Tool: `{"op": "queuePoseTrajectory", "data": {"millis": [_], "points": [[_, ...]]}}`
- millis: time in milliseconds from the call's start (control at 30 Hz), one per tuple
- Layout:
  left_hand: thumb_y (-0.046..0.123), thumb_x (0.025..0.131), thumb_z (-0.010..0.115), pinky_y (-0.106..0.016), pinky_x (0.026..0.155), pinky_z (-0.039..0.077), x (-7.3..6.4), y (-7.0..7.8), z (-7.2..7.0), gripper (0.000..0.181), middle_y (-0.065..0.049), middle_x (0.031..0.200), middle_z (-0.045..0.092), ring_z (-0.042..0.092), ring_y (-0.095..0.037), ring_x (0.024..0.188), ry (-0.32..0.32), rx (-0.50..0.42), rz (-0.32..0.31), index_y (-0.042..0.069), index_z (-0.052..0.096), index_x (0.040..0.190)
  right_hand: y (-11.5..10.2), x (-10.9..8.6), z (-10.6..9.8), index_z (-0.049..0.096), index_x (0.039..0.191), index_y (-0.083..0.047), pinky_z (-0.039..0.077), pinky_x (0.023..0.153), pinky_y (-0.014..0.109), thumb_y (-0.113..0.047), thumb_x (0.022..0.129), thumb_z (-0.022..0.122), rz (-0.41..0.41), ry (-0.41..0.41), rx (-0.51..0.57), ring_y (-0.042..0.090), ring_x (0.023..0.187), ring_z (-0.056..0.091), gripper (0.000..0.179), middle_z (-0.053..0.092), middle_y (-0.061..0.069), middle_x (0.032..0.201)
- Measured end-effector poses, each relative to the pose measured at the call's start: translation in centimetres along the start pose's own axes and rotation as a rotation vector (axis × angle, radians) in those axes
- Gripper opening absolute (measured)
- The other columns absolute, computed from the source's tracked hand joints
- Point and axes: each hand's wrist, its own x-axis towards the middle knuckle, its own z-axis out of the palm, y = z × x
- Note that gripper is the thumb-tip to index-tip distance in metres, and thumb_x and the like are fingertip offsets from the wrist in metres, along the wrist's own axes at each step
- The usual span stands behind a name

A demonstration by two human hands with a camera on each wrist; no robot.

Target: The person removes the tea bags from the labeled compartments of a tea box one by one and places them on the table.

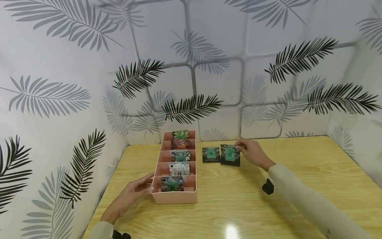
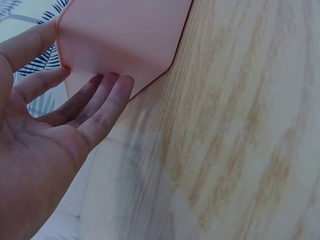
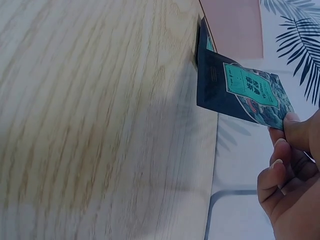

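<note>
Loosely spread, left hand (image 1: 131, 194) touches box (image 1: 174, 198); right hand (image 1: 251, 152) pinches sachet (image 1: 229, 155).

Yellowish wood-grain table (image 1: 286, 186) shows 1 glare spot (image 1: 231, 231) at bottom of head view, pale back wall (image 1: 218, 84) has grey and black leaf prints (image 1: 193, 109), left wall (image 1: 53, 134) has 1 black leaf (image 1: 83, 164) near table's left edge.
</note>
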Motion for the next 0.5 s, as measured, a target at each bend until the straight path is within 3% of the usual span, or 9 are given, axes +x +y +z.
{"op": "queuePoseTrajectory", "data": {"millis": [300, 500], "points": [[0.024, 0.096, 0.06, -0.045, 0.096, 0.046, -0.2, 0.2, 0.0, 0.058, -0.012, 0.143, 0.043, 0.046, -0.029, 0.127, -0.005, 0.001, -0.002, 0.024, 0.036, 0.149, 1.6, 0.5, -0.1, 0.069, 0.101, -0.01, 0.048, 0.061, 0.033, -0.016, 0.096, 0.059, 0.039, -0.036, -0.057, 0.014, 0.07, 0.057, 0.013, 0.067, 0.001, 0.087], [0.026, 0.095, 0.06, -0.039, 0.094, 0.048, -0.2, 0.4, 0.1, 0.059, -0.011, 0.142, 0.044, 0.047, -0.028, 0.126, 0.005, 0.015, -0.003, 0.025, 0.036, 0.149, 2.5, 1.0, -0.3, 0.07, 0.103, -0.008, 0.049, 0.061, 0.034, -0.015, 0.094, 0.061, 0.052, -0.051, -0.093, 0.015, 0.073, 0.059, 0.014, 0.069, 0.003, 0.092]]}}
